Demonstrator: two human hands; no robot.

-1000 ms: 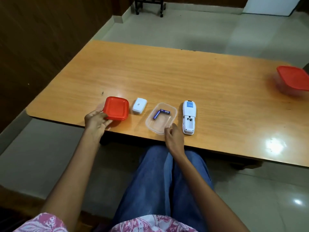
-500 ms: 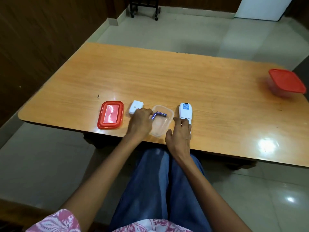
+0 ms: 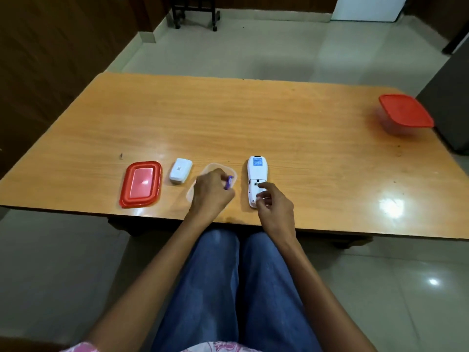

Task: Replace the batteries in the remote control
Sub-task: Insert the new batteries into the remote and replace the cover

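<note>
A white remote control [image 3: 257, 171] lies face down near the table's front edge, its battery bay uncovered. My right hand [image 3: 272, 204] rests on the remote's near end, with a finger at the bay. Left of the remote stands a small clear tub [image 3: 215, 167]. My left hand [image 3: 212, 191] is over that tub, fingers closed on a blue battery [image 3: 229, 182] that sticks out between them. The white battery cover [image 3: 180, 170] lies left of the tub.
The tub's red lid [image 3: 140, 184] lies flat at the far left of the row. A second clear container with a red lid [image 3: 405, 114] sits at the table's right edge. Bare wooden tabletop [image 3: 253, 118] stretches behind the row.
My left hand put down the red lid, moved right to the clear tub and closed on a blue battery. My right hand shifted from the tub to the remote's near end.
</note>
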